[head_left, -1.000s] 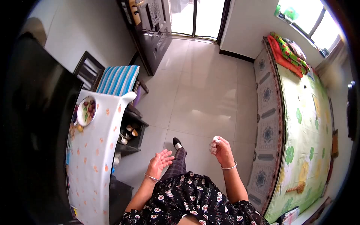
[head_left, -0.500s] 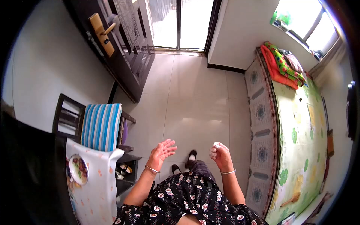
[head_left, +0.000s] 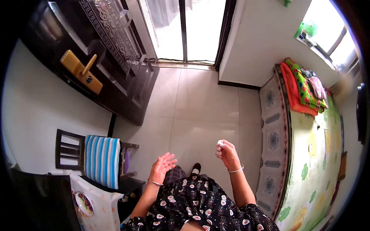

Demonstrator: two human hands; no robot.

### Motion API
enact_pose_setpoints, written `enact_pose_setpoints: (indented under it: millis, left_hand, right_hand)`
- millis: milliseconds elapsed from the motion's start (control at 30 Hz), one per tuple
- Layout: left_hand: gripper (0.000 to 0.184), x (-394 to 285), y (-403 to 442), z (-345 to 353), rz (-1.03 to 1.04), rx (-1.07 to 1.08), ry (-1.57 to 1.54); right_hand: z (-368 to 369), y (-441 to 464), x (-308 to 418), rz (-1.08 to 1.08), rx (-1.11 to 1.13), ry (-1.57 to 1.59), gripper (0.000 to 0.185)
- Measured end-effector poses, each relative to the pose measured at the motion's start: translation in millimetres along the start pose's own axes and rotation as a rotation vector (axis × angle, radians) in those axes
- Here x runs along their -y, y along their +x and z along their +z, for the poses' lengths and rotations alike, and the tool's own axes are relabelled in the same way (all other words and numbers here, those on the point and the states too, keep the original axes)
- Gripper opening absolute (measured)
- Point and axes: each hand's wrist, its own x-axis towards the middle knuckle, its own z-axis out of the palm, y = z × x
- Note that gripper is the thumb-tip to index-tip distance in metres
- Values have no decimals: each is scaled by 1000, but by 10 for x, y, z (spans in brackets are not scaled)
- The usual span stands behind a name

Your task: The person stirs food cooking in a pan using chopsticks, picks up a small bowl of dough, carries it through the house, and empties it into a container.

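Observation:
Palm up and fingers spread, my left hand (head_left: 163, 168) is held out in front of my body at waist height, with nothing in it. My right hand (head_left: 227, 151) is raised over the floor with its fingers curled closed; whitish residue covers the fingertips, and anything inside the curl is too small or hidden to name. A bracelet circles each wrist. Neither hand touches any furniture. Under them are the tiled floor (head_left: 200, 140) and one dark shoe (head_left: 196, 168).
A dark door (head_left: 111, 57) stands open at the left, beside a bright glass doorway (head_left: 185, 30). Lower left are a chair with a striped cushion (head_left: 102, 159) and a table holding a plate of fruit (head_left: 84, 204). Along the right runs a bed (head_left: 308, 165) with folded blankets (head_left: 304, 86).
The view has moved forward toward the doorway. The door looks larger, and the chair and table have shifted down and left. Both hands keep nearly the same pose.

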Motion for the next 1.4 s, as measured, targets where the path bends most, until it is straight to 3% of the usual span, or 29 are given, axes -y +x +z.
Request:
enact_pose_setpoints:
  millis: [267, 600, 867, 1167, 1400]
  left_hand:
    - [68, -522, 1462, -65, -3, 0, -10]
    - [63, -1681, 3425, 130, 19, 74, 36]
    - [62, -2120, 4865, 550, -2, 64, 63]
    - [65, -2597, 6209, 992, 1, -34, 114]
    - [65, -2983, 7307, 943, 20, -35, 96]
  right_hand:
    - [171, 1396, 544, 23, 11, -44, 6]
    - [558, 2869, 1425, 8, -73, -54, 6]
    - [259, 4106, 2087, 32, -119, -47, 7]
    - [254, 5923, 3312, 65, 49, -235, 11]
    - [1061, 7589, 4068, -63, 287, -663, 14]
